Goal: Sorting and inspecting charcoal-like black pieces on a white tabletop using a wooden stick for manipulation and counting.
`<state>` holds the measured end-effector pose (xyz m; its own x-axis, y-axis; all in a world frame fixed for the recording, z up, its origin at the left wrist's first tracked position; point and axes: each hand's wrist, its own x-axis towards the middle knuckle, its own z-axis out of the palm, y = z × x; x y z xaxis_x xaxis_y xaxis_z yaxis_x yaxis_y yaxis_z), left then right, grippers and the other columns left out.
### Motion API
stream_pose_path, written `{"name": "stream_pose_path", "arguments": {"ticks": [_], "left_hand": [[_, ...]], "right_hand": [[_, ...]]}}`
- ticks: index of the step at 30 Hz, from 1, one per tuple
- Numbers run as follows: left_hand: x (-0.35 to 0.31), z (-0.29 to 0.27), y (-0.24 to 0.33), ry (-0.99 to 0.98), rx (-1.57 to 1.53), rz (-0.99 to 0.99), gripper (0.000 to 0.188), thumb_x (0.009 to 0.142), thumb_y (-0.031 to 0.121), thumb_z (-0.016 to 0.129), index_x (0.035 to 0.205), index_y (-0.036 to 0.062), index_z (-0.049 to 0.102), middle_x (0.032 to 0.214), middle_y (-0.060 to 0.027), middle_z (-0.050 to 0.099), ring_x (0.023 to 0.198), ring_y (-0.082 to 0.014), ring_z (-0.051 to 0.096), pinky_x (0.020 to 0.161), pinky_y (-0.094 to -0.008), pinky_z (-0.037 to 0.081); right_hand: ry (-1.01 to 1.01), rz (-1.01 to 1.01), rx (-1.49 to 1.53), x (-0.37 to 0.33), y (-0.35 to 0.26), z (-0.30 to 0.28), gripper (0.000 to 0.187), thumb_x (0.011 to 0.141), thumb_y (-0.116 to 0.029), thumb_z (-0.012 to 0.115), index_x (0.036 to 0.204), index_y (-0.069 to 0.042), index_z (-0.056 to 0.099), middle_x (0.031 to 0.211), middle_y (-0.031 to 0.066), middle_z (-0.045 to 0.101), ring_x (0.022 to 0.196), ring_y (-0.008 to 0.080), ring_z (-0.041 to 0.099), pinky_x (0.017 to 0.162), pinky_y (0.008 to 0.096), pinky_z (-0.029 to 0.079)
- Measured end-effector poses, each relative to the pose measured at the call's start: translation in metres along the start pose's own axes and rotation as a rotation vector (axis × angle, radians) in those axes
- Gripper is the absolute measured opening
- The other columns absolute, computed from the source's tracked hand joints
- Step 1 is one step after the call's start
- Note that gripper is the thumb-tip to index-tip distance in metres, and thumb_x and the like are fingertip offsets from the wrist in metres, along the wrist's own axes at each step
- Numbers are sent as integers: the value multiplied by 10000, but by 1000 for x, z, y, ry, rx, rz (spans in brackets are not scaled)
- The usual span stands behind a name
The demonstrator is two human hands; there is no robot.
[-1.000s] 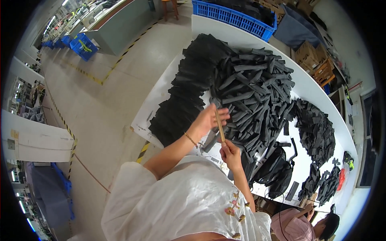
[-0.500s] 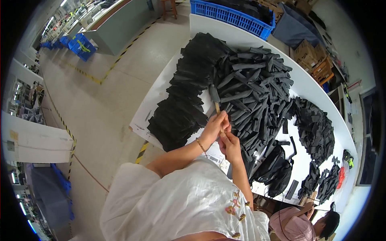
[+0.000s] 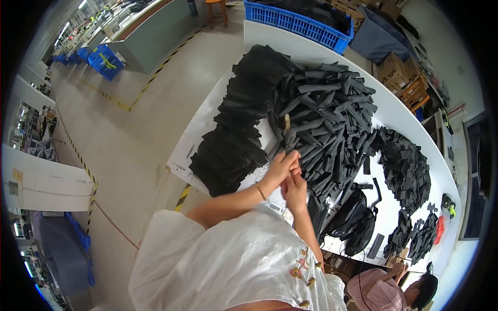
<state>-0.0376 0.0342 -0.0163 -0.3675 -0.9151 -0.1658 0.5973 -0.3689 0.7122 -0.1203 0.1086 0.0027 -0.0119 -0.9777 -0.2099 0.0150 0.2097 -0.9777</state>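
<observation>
A thin wooden stick (image 3: 287,122) points away from me, its pale tip showing beyond a dark grey fabric tube (image 3: 288,141) sleeved over it. My left hand (image 3: 281,167) is closed around the tube and stick at the table's near edge. Just below and touching it, my right hand (image 3: 294,189) has its fingers closed, seemingly on the stick's near end, which the hands hide. Past the stick lies a big heap of dark grey fabric tubes (image 3: 332,119). Left of my hands, flat black fabric strips (image 3: 231,140) lie overlapped in a long row.
A white table (image 3: 181,150) bears everything, with a raised white border at its far side. On its right are a black bag (image 3: 355,220) and a pile of small black pieces (image 3: 407,168). A blue crate (image 3: 306,26) stands beyond the border. Another person (image 3: 381,290) sits at lower right.
The fabric tube has come down the stick toward my hands, and the stick's far tip now sticks out above it. My left hand has shifted slightly nearer to me.
</observation>
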Motion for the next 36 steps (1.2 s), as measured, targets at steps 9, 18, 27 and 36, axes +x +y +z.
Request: {"name": "stream_pose_path", "arguments": {"ticks": [9,18,27,36], "left_hand": [[25,-30,87,168,-127,148,237,923,290,587,961,59,545,648,-28,482,511,-136,487,554,-310,460],[-4,5,65,-198,573,25,226,957,225,531,981,1,520,593,-18,508,445,-103,495,451,-234,436],[-73,-57,-3,-341,741,-317,301,999,257,417,920,18,581,657,-24,518,571,-99,540,547,-253,439],[6,33,47,-219,496,134,378,960,301,500,1155,-22,525,942,-131,633,865,-220,640,783,-321,528]], "right_hand": [[-420,354,-75,-60,23,-39,262,986,-252,459,855,-47,558,591,-24,467,521,63,417,477,231,331],[351,-496,126,36,-67,-28,232,857,-196,665,983,-6,620,609,-66,456,536,21,394,463,198,293],[501,-464,504,89,-154,-96,131,885,-212,652,861,-86,626,572,-74,446,433,18,362,373,180,239],[371,-271,158,90,-100,-34,168,863,-182,682,876,-20,640,605,-54,495,489,24,396,422,188,282]]}}
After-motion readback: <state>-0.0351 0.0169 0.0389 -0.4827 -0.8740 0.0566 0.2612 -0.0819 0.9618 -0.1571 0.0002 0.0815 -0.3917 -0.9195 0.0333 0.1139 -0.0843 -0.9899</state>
